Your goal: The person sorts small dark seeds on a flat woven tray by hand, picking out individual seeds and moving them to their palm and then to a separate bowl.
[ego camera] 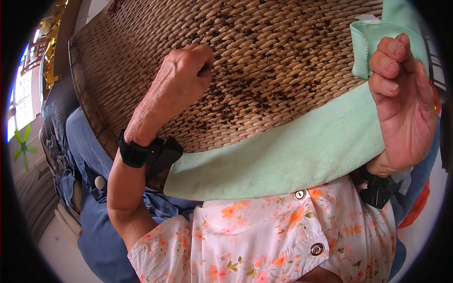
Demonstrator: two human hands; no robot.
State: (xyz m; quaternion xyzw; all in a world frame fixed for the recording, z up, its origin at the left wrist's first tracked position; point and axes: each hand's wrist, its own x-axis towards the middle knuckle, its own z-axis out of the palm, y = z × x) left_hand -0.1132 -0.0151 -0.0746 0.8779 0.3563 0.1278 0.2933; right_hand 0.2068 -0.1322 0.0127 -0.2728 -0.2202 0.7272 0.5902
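Before me a shallow woven tray with a rounded rim rests over my lap. Many small dark bits, like seeds or dried buds, lie scattered across its weave. My left hand is over the tray's left part, back upward and fingers curled under; its fingertips, and anything in them, are hidden. To the right, my right hand is raised with the palm toward me, fingers loosely bent and nothing in the palm. A pale green towel covers the tray's near edge and reaches beneath my right hand.
Another fold of green cloth lies on the tray's right side. A dark red clump sits at the far left edge. Black straps with devices circle my wrists. Blue cloth bunches at left; beyond it is a green fan.
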